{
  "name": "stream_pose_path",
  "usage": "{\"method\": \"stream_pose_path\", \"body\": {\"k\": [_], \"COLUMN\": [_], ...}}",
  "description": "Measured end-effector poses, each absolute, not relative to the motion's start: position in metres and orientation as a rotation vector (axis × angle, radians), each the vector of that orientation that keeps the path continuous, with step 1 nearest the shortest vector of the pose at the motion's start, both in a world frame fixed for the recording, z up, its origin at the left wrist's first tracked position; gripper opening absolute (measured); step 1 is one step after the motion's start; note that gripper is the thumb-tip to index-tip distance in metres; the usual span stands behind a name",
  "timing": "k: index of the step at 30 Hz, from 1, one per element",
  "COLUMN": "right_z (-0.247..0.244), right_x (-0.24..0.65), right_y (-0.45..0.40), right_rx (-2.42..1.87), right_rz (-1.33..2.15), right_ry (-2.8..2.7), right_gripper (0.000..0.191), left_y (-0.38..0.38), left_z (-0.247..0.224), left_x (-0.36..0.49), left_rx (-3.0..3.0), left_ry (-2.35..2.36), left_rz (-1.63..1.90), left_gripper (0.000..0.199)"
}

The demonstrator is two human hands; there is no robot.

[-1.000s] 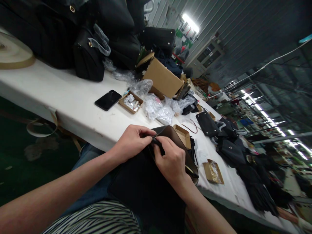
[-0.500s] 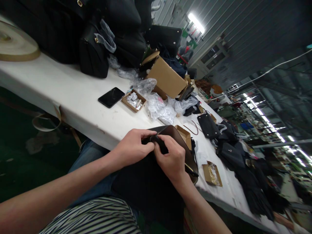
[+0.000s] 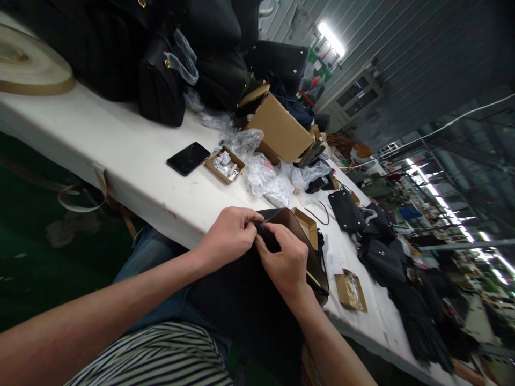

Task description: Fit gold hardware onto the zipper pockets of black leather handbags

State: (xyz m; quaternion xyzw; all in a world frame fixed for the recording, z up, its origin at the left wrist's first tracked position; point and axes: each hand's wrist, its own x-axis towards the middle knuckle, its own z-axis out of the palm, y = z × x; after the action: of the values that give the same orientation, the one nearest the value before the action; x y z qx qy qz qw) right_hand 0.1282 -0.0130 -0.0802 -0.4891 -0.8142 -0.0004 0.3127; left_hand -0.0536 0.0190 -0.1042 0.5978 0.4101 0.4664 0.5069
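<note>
Fingers (image 3: 251,215) of the left hand (image 3: 229,233) are clenched on the rim of a black bag (image 3: 249,305), thumb and index finger pressed together. Right-hand fingers grasp the same rim just beside them; the thumb of the right hand (image 3: 287,260) is opposed to its index finger, with dark material held between. Fingertips of the two hands nearly meet; whether they touch cannot be determined. The bag is located near, at centre, over the lap and at the near edge of the white counter (image 3: 120,145). Its mouth is open toward the far right, exposing a brown lining (image 3: 290,220). A gold-toned strip (image 3: 314,280) is visible at the right side of the mouth, near the right wrist.

Items on the counter are arranged as follows. Left of centre, beyond the left hand: a black smartphone (image 3: 188,158), lying flat. Immediately right of it: a shallow cardboard tray (image 3: 217,173) containing small white pieces. Right of the tray: crumpled clear plastic (image 3: 265,179). Beyond the plastic: a large carton (image 3: 281,128), tilted. Just behind the bag: an open cardboard box (image 3: 309,225). Right: a small box (image 3: 341,287) containing gold-toned pieces. Far left: a tape roll (image 3: 44,69).
</note>
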Motion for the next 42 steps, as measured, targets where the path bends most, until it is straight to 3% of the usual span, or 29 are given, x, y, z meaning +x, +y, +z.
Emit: {"method": "stream_pose_path", "body": {"k": [11, 20, 34, 42], "right_z": [-0.085, -0.082, -0.078, -0.082], "right_x": [0.126, 0.13, 0.135, 0.138], "right_y": [-0.007, -0.001, 0.008, 0.008], "right_rx": [-1.314, -1.321, -1.303, -1.341], "right_rz": [-0.095, 0.09, 0.303, 0.178], "right_ry": [-2.154, -2.126, -2.101, -2.15], "right_gripper": [0.009, 0.009, 0.012, 0.016], "left_y": [0.018, 0.018, 0.033, 0.041], "left_z": [-0.102, -0.101, -0.117, -0.12], "left_x": [-0.053, -0.054, -0.054, -0.049], "left_rx": [1.588, 1.955, 1.888, 1.825], "left_ry": [1.086, 1.36, 1.079, 1.123], "left_rz": [1.074, 0.922, 1.118, 1.114], "left_gripper": [0.038, 0.021, 0.023, 0.022]}}
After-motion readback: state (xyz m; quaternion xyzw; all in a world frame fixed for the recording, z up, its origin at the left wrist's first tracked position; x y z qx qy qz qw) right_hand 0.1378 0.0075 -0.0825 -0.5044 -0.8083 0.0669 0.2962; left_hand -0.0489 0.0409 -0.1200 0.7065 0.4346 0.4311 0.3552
